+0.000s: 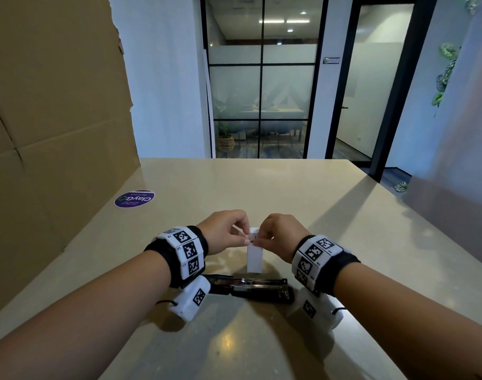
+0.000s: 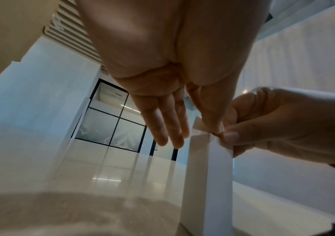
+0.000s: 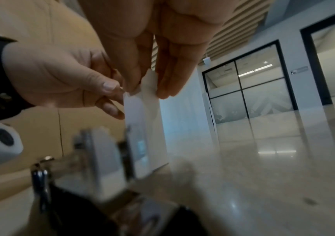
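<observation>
Office: glass-partitioned meeting room (image 1: 261,105) (table and chairs inside)

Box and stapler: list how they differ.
The box is white; the stapler is black with metal parts. The box stands upright; the stapler lies flat, opened out. The left hand and right hand both pinch the box's top; neither touches the stapler. Both rest on the table.

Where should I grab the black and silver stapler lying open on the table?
Probably the middle of the black and silver metal stapler, from straight above: thumb on its near long edge, fingers on the far one. It lies flat and opened out on the beige table, long and narrow, so a pinch fits across. Mind the small white cardboard box standing just behind.
</observation>
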`<move>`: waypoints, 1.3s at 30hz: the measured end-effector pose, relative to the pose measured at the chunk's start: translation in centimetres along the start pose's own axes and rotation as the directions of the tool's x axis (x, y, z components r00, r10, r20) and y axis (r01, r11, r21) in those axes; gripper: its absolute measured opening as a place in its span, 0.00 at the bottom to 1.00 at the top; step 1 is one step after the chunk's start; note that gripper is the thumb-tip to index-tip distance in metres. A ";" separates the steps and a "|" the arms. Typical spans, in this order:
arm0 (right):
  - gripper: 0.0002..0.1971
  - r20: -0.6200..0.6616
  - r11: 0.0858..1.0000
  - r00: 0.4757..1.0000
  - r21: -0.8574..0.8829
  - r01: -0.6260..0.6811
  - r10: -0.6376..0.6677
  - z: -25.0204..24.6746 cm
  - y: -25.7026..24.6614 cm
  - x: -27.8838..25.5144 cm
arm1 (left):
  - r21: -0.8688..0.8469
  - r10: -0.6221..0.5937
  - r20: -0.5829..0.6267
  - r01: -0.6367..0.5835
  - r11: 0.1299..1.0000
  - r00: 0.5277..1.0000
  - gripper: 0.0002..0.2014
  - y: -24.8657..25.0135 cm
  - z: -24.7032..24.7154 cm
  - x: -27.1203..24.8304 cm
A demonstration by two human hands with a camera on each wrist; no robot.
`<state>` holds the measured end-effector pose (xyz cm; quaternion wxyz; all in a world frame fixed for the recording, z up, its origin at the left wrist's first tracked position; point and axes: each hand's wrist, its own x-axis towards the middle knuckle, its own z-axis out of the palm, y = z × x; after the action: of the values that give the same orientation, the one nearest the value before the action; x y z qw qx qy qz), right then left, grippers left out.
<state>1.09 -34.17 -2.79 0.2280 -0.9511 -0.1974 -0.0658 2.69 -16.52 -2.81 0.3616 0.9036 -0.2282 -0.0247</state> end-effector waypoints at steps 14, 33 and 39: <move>0.10 0.065 0.984 0.990 0.115 -0.135 0.128 -0.5 0.4 0.7 | 0.371 0.024 0.220 -0.106 0.923 0.975 0.11 1.7 -0.2 0.1; 0.11 0.108 0.983 0.993 -0.169 0.066 -0.048 0.4 -0.3 0.5 | 0.210 -0.021 0.009 0.018 0.977 1.000 0.10 1.1 0.5 0.1; 0.15 0.267 0.956 0.963 -0.290 0.047 0.033 -0.4 -1.4 0.4 | 0.187 -0.061 0.013 0.057 0.981 0.998 0.10 1.4 0.6 0.4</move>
<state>0.92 -33.07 -1.83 0.0548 -0.9738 -0.2180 0.0344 2.33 -17.95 -2.32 0.2725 0.9396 -0.2060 -0.0223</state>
